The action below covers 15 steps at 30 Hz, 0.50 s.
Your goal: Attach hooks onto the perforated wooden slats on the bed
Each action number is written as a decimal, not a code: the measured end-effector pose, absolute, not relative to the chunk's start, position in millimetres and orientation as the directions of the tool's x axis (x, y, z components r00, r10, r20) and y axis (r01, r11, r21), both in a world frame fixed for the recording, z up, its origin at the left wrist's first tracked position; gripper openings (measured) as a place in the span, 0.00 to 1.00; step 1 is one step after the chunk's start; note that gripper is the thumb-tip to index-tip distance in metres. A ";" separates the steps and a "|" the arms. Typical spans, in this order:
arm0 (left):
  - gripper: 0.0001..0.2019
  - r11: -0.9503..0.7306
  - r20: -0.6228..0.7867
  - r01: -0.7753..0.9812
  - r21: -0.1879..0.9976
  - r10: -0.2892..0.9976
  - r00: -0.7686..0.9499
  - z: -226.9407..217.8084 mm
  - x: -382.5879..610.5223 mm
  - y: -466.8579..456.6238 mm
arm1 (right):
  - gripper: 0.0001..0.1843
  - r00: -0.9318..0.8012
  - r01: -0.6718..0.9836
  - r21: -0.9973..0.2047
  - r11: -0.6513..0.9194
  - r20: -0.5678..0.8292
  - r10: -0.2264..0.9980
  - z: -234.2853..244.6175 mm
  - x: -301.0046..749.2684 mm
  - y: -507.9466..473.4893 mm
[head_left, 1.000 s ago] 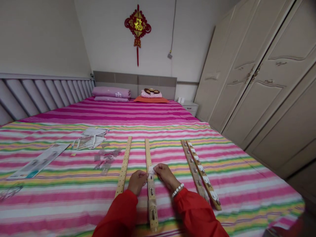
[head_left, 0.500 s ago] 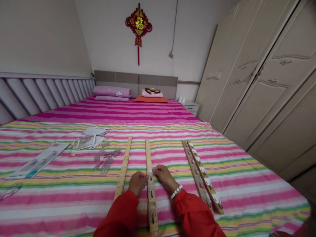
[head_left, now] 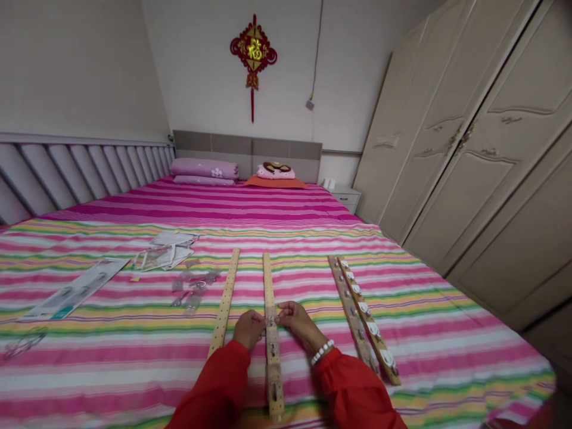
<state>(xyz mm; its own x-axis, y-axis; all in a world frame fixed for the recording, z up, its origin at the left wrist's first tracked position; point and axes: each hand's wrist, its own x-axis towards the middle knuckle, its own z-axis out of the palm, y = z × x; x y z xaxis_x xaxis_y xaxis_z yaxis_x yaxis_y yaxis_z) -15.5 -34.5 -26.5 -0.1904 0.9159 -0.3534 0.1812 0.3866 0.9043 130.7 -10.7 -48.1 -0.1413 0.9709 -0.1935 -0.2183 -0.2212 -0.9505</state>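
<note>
We judge the middle strip (head_left: 271,335) stiff, light, best held by its edges. Our left hand (head_left: 250,329) and right hand (head_left: 300,325) flank it; we cannot tell whether either grips.

From here I see one strip (head_left: 271,333) on the bed (head_left: 134,369) between left hand (head_left: 249,329) and right hand (head_left: 300,323), another strip (head_left: 226,304) at nine o'clock, packets (head_left: 192,292) at ten, paired strips (head_left: 356,322) at three.

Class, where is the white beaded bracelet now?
In the head view, low and right of centre, the bracelet sits between the right hand and its red sleeve.
</note>
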 end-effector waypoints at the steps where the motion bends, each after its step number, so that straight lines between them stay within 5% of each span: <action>1: 0.14 0.388 -0.355 0.187 0.903 0.916 -0.186 -27.7 -16.0 -33.7 | 0.23 -0.133 -0.214 -0.952 -0.218 -0.192 0.972 -49.0 130.2 -11.5; 15: 0.15 0.466 -0.465 0.311 0.828 0.881 -0.082 -27.5 -22.0 -19.7 | 0.27 0.022 0.037 -0.961 -0.273 -0.273 0.962 -54.5 112.3 -4.8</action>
